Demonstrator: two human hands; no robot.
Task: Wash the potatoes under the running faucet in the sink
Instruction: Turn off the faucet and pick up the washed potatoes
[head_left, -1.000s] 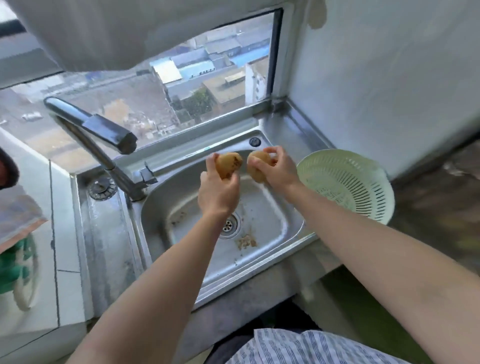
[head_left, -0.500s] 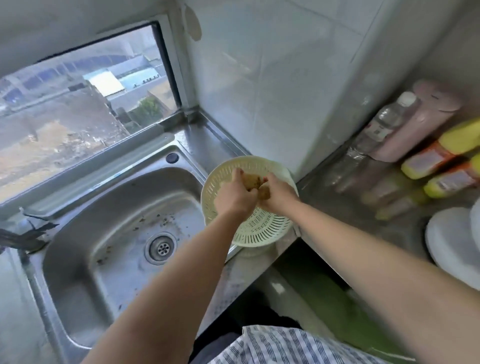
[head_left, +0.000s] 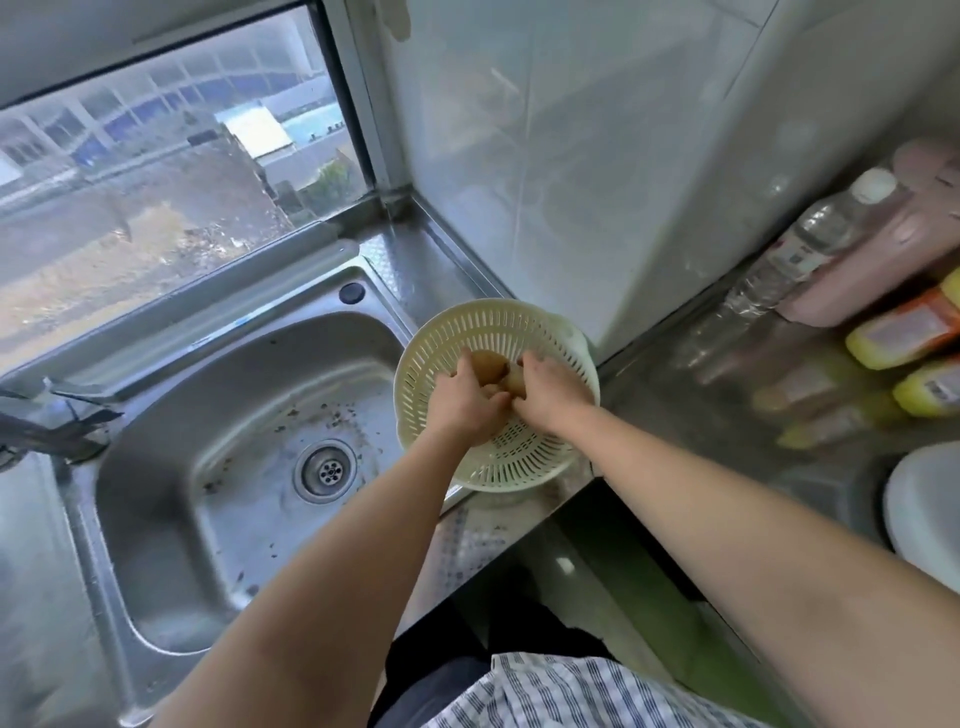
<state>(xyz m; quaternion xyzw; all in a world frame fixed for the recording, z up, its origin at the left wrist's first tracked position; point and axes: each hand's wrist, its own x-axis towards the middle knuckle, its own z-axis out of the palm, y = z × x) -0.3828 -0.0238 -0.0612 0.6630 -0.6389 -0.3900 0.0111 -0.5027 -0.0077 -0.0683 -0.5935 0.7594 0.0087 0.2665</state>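
Note:
Both of my hands are inside a pale slotted colander (head_left: 563, 452) that stands on the steel counter right of the sink. My left hand (head_left: 462, 402) grips a brown potato (head_left: 488, 366). My right hand (head_left: 550, 392) grips a second potato (head_left: 514, 382), mostly hidden by the fingers. The two potatoes touch each other low in the colander. The steel sink (head_left: 171, 499) lies to the left, with dirt specks around its drain (head_left: 324, 470). Only the faucet's base (head_left: 47, 426) shows at the left edge; no water is seen running.
Bottles stand along the wall on the right counter: a clear one (head_left: 800, 260), a pink one (head_left: 893, 239) and yellow ones (head_left: 904, 332). A white round object (head_left: 924, 514) sits at the right edge. A window is behind the sink, a tiled wall (head_left: 571, 156) behind the colander.
A second ago both hands held the potatoes over the sink. They moved right to the colander, and since half a second ago they have sunk a little lower into it.

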